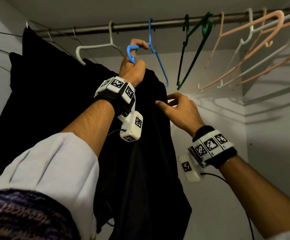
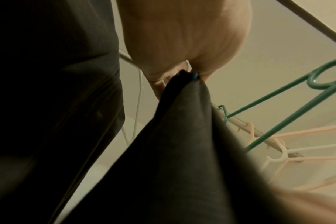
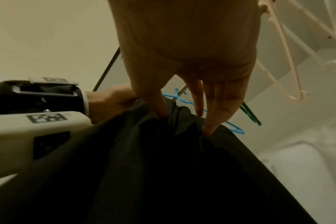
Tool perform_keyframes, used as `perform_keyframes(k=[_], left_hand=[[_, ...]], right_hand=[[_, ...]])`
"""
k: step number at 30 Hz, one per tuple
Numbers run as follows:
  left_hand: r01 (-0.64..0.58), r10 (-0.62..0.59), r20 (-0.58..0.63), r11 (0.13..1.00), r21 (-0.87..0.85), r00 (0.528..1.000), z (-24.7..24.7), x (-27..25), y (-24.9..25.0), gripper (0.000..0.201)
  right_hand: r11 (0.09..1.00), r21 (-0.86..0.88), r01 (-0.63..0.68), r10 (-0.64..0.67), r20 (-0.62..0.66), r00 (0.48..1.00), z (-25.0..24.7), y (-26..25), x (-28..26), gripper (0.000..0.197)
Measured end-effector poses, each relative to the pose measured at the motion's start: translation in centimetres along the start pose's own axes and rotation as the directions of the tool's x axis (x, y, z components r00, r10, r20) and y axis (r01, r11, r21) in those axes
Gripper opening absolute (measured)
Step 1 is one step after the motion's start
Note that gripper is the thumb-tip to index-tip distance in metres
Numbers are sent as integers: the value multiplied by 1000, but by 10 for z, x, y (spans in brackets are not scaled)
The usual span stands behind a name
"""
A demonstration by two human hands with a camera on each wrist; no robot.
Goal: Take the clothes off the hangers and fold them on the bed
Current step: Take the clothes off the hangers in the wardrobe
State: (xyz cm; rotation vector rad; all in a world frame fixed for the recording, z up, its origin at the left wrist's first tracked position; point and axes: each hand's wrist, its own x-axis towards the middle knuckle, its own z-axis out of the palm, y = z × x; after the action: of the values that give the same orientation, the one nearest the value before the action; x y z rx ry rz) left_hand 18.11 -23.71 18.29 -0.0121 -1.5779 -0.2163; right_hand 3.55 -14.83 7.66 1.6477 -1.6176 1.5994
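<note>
Closet interior seen from below, with a metal rod (image 1: 140,25) running across the top. At far left, thin wire hangers (image 1: 0,49) reach in from the edge, and dark clothes (image 1: 42,80) hang from the rod beside them, filling that side. Just right of them a white plastic hanger (image 1: 95,47) hangs bare on the rod, its lower end touching the dark fabric. Near the middle, the left hand (image 1: 133,66) is raised to just under the rod, its fingers curled round both the hook end of a blue hanger (image 1: 132,54) and the gathered top of a black garment (image 1: 140,153); the left wrist view shows the cloth bunched into the fist with a sliver of blue at the grip. The garment drops straight down from that fist, hiding most of the hanger; one blue arm pokes out on its right side. A second blue hook (image 1: 151,30) sits on the rod just above the hand. The right hand (image 1: 178,108) is lower, at the garment's right edge, thumb and fingertips pinching a fold of the fabric. Further right the rod carries bare hangers, tilted and crowding one another: two green ones (image 1: 192,49), then several peach hangers (image 1: 241,54) and white ones (image 1: 249,28). A pale wall (image 1: 270,144) closes the right side.
</note>
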Motion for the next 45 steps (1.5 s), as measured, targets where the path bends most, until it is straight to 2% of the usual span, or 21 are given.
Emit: perform_keyframes(k=[3, 6, 12, 15, 17, 20, 24, 27, 32, 36, 38, 40, 42, 45], left_hand=[[4, -4, 2, 1000, -17, 1000, 0, -1, -1, 52], [21, -21, 0, 1000, -1, 1000, 1, 0, -4, 55], [-2, 2, -19, 1000, -7, 1000, 0, 2, -7, 53], [-37, 37, -14, 999, -16, 999, 4, 0, -3, 50], [-17, 16, -18, 999, -27, 1000, 5, 1, 0, 49], [6, -7, -28, 999, -48, 1000, 4, 2, 0, 47], [14, -15, -7, 998, -58, 1000, 1, 4, -2, 48], [28, -29, -11, 997, -71, 1000, 4, 4, -1, 48], [36, -40, -51, 997, -72, 998, 9, 1, -1, 51], [64, -67, -45, 996, -64, 997, 4, -1, 0, 54], [64, -66, -34, 997, -44, 997, 2, -1, 2, 54], [64, -64, -22, 998, -15, 998, 1, -2, 5, 54], [58, -58, -18, 998, -14, 998, 3, -2, 5, 56], [55, -56, -23, 998, -42, 998, 7, -1, 3, 55]], right_hand=[[1000, 10, -28, 28, 37, 999, 13, 4, 10, 55], [993, 108, -44, 42, 22, 999, 20, 12, 16, 27], [960, 275, -57, 82, -79, 994, 31, 9, -2, 14], [959, 282, 16, 24, -138, 990, 37, 10, -27, 13], [961, 270, 52, -10, -154, 988, 38, 12, -44, 14], [943, 330, 40, -17, -71, 997, 39, 20, -71, 18], [929, 367, 39, -30, -29, 999, 30, 31, -96, 17], [926, 368, 81, -102, 38, 994, 24, 32, -116, 20], [935, 301, 190, -234, 117, 965, 5, 24, -141, 20], [925, 257, 279, -338, 225, 914, -16, 2, -145, 19], [927, 216, 308, -353, 219, 910, -21, -5, -143, 18], [935, 210, 285, -312, 110, 944, -25, -8, -133, 16], [945, 268, 186, -195, 6, 981, -26, -12, -118, 14], [921, 389, -18, 30, -25, 999, -21, -18, -85, 21]])
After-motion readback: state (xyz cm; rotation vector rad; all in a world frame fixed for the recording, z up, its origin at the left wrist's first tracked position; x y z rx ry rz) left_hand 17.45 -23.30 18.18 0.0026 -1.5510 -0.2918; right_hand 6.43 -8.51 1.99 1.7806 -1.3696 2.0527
